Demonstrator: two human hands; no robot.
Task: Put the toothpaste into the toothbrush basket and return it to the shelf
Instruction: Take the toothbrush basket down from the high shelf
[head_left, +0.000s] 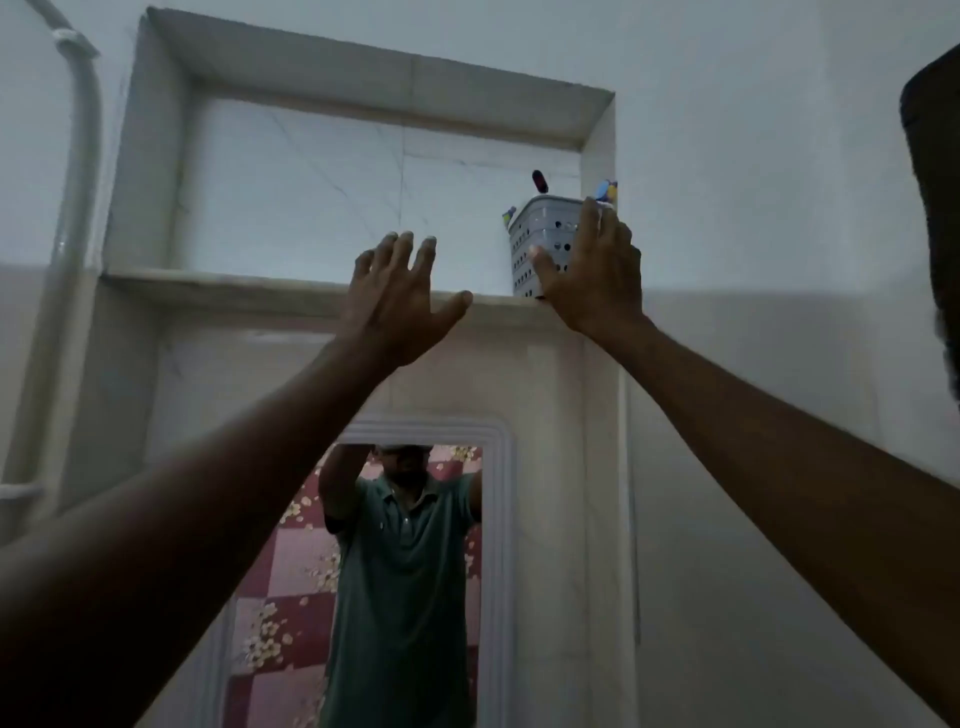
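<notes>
A grey perforated toothbrush basket (540, 244) stands on the right end of the marble shelf (234, 291), inside a wall niche above my head. Coloured handles stick out of its top; I cannot tell which is the toothpaste. My right hand (592, 275) is raised against the basket's front right side, fingers spread over it and thumb on its face. My left hand (400, 296) is raised to the left of the basket, fingers apart, holding nothing, in front of the shelf's edge.
A white-framed mirror (498, 519) hangs on the wall below the shelf and reflects a person in a green shirt. A white pipe (78, 208) runs down the wall at the left. A dark object (935, 208) juts in at the right edge.
</notes>
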